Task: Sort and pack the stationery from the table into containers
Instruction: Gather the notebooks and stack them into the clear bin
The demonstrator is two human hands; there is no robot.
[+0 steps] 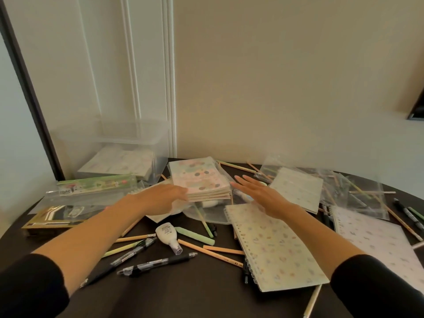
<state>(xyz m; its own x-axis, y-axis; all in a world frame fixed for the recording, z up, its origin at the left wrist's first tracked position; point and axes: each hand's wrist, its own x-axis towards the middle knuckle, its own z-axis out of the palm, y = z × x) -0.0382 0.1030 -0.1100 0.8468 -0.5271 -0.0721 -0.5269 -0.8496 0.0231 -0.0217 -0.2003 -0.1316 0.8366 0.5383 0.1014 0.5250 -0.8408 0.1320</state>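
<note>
We find a stack of notebooks (202,180) lying flat near the middle of the dark counter (206,294), its pastel cover facing up. The left grip (160,198) sits at the stack's 8 o'clock corner, released, with fingers stretched out. The fingertips meet the stack's lower edge, but blur prevents us from confirming contact. The right grip (257,191) is at the stack's 3 o'clock side, just beside it, released with fingers straight and spread, grasping nothing.

At 10 o'clock from the stack stands a clear container (146,157) against the wall, with pale booklets lying inside. A spiral notebook (275,244) lies at 5 o'clock, partly under the right forearm. A small white bottle (168,237) lies on its side at 6 o'clock, a black pen (158,263) just nearer to us. Clear plastic bags (344,187) lie at 3 o'clock, with loose pencils scattered around them.
</note>
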